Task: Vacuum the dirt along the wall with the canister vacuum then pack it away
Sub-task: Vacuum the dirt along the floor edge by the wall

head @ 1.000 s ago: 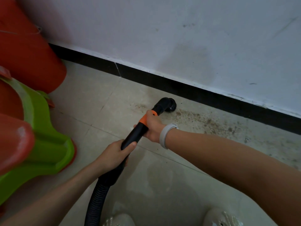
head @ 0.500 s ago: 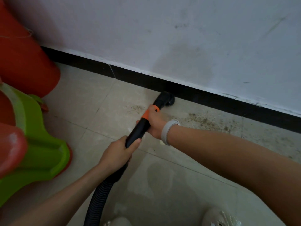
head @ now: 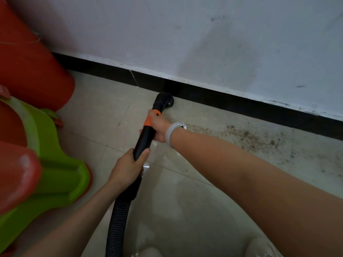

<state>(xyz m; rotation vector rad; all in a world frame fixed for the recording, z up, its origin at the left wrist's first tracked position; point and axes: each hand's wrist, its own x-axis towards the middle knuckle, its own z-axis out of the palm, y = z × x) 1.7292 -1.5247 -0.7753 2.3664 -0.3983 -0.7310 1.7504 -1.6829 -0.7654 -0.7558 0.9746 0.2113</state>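
A black vacuum wand (head: 144,138) with an orange collar runs from a ribbed hose (head: 116,225) up to a round brush nozzle (head: 163,101). The nozzle rests on the floor, against the black skirting (head: 241,106) of the white wall. My right hand (head: 157,127), with a pale wristband, grips the wand at the orange collar. My left hand (head: 128,167) grips the wand lower down, just above the hose. Brown dirt (head: 246,138) lies scattered on the tiles to the right of the nozzle, near the skirting. The canister is out of sight.
Stacked red and green plastic stools (head: 46,160) crowd the left side, with a red one (head: 27,71) against the wall. My shoes (head: 259,247) show at the bottom edge. Beige floor tiles (head: 185,210) lie between me and the wall.
The nozzle has moved away from me, from the dirt patch up to the skirting. Both hands followed it forward along the wand.
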